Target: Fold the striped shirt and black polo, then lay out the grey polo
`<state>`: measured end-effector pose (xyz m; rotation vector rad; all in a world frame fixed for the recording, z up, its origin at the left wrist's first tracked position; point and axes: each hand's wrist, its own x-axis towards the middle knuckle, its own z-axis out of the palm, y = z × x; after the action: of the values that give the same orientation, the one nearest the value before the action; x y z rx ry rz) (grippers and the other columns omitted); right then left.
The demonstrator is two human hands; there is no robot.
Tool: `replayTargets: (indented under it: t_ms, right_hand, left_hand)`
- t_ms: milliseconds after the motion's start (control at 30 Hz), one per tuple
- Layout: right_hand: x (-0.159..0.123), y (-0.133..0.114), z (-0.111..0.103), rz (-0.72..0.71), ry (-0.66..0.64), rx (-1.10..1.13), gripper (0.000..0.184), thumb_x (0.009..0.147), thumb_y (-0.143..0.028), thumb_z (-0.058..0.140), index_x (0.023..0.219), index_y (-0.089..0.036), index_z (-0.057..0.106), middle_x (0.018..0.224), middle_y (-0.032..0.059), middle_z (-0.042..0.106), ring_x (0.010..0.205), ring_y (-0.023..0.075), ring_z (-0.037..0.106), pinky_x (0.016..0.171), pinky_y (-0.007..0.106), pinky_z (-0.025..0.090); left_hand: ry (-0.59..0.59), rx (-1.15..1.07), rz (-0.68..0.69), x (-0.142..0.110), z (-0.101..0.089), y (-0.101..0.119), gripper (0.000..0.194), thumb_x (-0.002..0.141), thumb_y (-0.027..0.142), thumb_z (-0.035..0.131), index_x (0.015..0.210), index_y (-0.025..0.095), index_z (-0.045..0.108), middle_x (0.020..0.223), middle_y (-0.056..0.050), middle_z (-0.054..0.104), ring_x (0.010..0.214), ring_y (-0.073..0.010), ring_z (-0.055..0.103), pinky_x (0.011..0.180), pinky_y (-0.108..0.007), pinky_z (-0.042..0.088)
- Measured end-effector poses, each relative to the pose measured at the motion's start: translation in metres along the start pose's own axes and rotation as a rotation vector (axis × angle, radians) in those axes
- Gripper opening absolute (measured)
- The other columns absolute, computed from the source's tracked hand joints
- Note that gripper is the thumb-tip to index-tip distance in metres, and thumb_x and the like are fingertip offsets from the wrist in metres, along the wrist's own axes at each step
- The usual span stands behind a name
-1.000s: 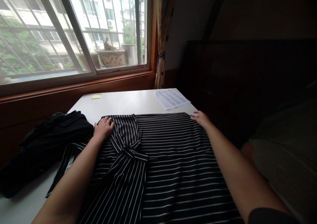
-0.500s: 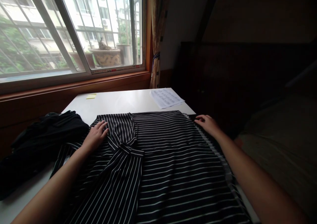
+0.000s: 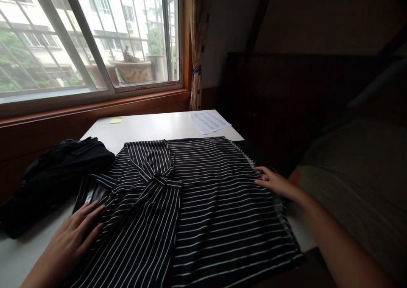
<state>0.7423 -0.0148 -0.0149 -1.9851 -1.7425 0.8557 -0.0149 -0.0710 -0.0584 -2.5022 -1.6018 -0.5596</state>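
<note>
Black striped cloth: fine white lines, crosswise on the broad right part, lengthwise down the overlapping piece; lightly rumpled, pale ragged edging by the right grip.
Place: spread over the white surface, between both grips.
Left grip: fingers apart, on the cloth's edge.
Right grip: fingers curled; cannot tell whether pinching cloth.
Dark heap: beyond left grip.

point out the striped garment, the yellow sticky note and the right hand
striped garment [image 3: 219, 199]: head view, on the horizontally striped cloth right of the knot
yellow sticky note [image 3: 116, 120]: head view, middle of the note
right hand [image 3: 276, 183]: head view, back of the hand
</note>
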Motion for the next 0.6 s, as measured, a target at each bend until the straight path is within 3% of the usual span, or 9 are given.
replayTargets:
  t_ms: [133, 233, 400, 600]
  right_hand:
    - [-0.009, 0.012, -0.002, 0.000, 0.078, -0.021, 0.057, 0.080, -0.051, 0.060, 0.130, -0.024, 0.054, 0.060, -0.0061, 0.054, 0.062, 0.0199, 0.058, 0.061, 0.030, 0.045]
    - [-0.011, 0.018, 0.000, -0.009, 0.181, -0.111, 0.051, 0.082, -0.048, 0.058, 0.128, -0.026, 0.056, 0.066, -0.0029, 0.060, 0.068, 0.0223, 0.062, 0.066, 0.033, 0.048]
    - [-0.023, 0.020, 0.009, -0.034, 0.333, -0.250, 0.056, 0.083, -0.057, 0.057, 0.127, -0.023, 0.057, 0.077, 0.0035, 0.063, 0.078, 0.0267, 0.065, 0.075, 0.037, 0.051]
    - [-0.069, 0.023, 0.016, 0.037, 0.440, -0.277, 0.064, 0.073, -0.072, 0.059, 0.116, -0.023, 0.058, 0.082, 0.0082, 0.064, 0.078, 0.0314, 0.066, 0.073, 0.043, 0.053]
  left_hand:
    - [-0.023, 0.012, -0.057, -0.038, -0.002, -0.012, 0.065, 0.093, 0.044, 0.046, 0.156, 0.045, 0.029, 0.156, -0.002, 0.045, 0.136, -0.0340, 0.051, 0.107, -0.057, 0.048]
    - [-0.048, 0.023, -0.057, -0.049, -0.003, -0.013, 0.064, 0.093, 0.044, 0.047, 0.155, 0.045, 0.031, 0.158, -0.002, 0.043, 0.137, -0.0340, 0.051, 0.106, -0.055, 0.050]
    - [-0.001, 0.042, -0.064, -0.044, -0.008, -0.002, 0.065, 0.090, 0.047, 0.049, 0.154, 0.044, 0.034, 0.157, -0.003, 0.043, 0.137, -0.0367, 0.050, 0.107, -0.059, 0.047]
    - [0.062, 0.072, -0.056, -0.038, -0.021, 0.010, 0.067, 0.089, 0.052, 0.051, 0.154, 0.045, 0.034, 0.153, -0.007, 0.046, 0.136, -0.0404, 0.048, 0.103, -0.063, 0.047]
